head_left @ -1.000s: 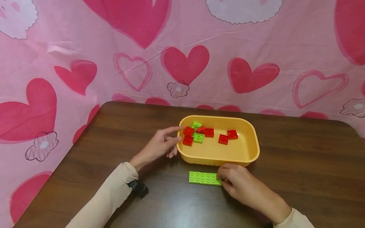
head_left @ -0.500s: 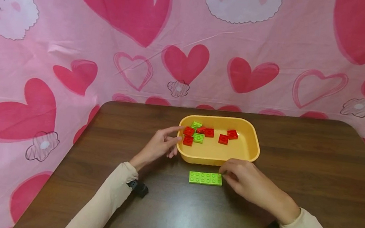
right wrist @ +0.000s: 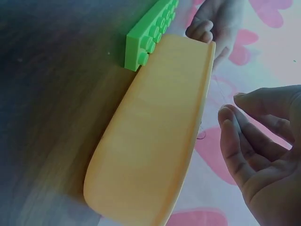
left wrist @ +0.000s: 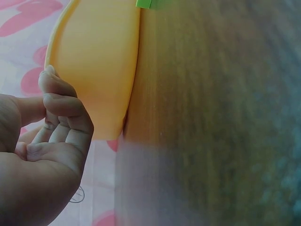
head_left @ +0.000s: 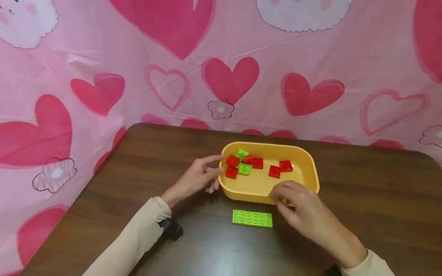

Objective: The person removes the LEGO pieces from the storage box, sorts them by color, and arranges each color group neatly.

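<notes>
My right hand (head_left: 307,212) hovers over the near right rim of a yellow tray (head_left: 254,188). In the right wrist view its thumb and fingertips come close together, with nothing visible between them. My left hand (head_left: 194,179) is at the tray's left end, index finger straight and thumb touching the rim; the other fingers are loosely bent outside the wall. In front of the tray lies a flat strip of green toy building bricks (head_left: 252,218), studs up, touched by neither hand. Inside the tray are several red bricks (head_left: 275,171) and a few green bricks (head_left: 244,169).
The dark wooden table (head_left: 204,262) extends around the tray. Behind it hangs a pink cloth (head_left: 324,53) printed with hearts. Most of the loose bricks are bunched at the tray's left end; two red ones lie farther right.
My right hand has let go of the right end of the green strip and moved away, up to the tray's near rim. My left hand stays in place. The head view has shifted slightly.
</notes>
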`<state>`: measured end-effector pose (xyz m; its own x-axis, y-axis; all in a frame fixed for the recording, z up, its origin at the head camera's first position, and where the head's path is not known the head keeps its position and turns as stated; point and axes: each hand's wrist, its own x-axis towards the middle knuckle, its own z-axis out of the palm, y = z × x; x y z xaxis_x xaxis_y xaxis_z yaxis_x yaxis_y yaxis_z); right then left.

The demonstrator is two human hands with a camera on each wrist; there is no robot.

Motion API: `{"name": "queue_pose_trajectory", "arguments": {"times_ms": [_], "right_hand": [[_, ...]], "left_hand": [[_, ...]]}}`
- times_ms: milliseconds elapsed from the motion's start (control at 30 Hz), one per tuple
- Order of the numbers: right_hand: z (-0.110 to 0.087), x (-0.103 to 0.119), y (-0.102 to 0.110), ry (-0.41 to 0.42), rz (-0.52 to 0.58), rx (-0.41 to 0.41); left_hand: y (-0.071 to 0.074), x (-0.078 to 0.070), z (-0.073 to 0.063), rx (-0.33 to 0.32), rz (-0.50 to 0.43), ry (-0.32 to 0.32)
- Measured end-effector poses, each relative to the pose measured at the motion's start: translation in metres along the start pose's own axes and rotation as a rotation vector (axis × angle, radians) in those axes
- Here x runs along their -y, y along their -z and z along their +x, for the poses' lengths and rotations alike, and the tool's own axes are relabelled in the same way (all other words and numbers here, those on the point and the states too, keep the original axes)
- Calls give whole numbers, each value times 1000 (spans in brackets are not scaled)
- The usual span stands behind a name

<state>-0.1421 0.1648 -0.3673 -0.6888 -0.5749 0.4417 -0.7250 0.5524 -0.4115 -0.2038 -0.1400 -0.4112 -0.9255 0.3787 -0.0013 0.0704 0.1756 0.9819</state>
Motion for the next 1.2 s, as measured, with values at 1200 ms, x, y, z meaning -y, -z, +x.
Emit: {"name": "queue_pose_trajectory", "arguments": {"times_ms": [1200], "right_hand": [[87, -37, -33, -169, 96, 183]], "left_hand": [[4, -4, 2, 39, -28, 37]]}}
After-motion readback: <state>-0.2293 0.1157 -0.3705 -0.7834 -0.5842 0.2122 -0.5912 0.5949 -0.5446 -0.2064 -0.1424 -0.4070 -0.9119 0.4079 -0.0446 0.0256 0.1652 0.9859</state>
